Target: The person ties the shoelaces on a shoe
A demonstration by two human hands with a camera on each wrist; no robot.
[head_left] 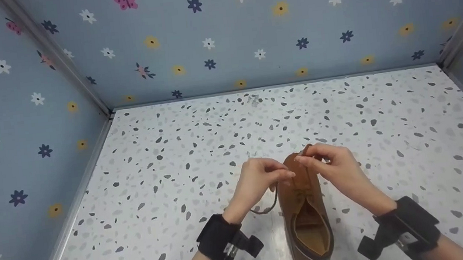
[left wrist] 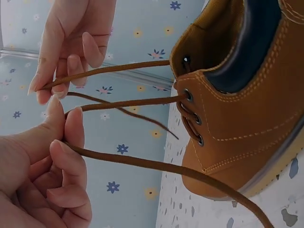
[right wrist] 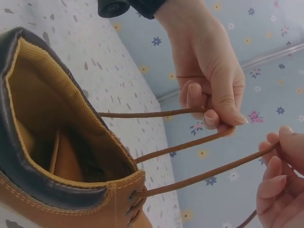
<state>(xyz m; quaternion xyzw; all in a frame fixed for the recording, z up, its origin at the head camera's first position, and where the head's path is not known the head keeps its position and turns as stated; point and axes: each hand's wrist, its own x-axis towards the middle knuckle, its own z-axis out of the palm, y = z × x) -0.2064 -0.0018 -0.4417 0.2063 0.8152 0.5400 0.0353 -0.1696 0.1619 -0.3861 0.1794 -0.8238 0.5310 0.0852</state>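
A brown leather lace-up shoe [head_left: 302, 191] with a dark padded collar [left wrist: 251, 45] stands upright on the floor, toe pointing away from me. Its brown laces run up from the top eyelets to both hands. With thumb and fingertips my left hand [head_left: 256, 183] pinches one shoelace [left wrist: 133, 102], whose loose end [left wrist: 161, 166] hangs down beside the shoe. The other shoelace [right wrist: 204, 173] is pinched by my right hand [head_left: 338, 166], its free end trailing below. Both hands are raised above the front of the shoe, close together, and the laces are stretched fairly straight.
White speckled terrazzo surface [head_left: 167, 171] lies under the shoe. Blue flower-printed panels [head_left: 221, 32] enclose it at the back, left and right, with metal strips at the corners. A black wrist strap [head_left: 219, 237] with a camera sits on each wrist.
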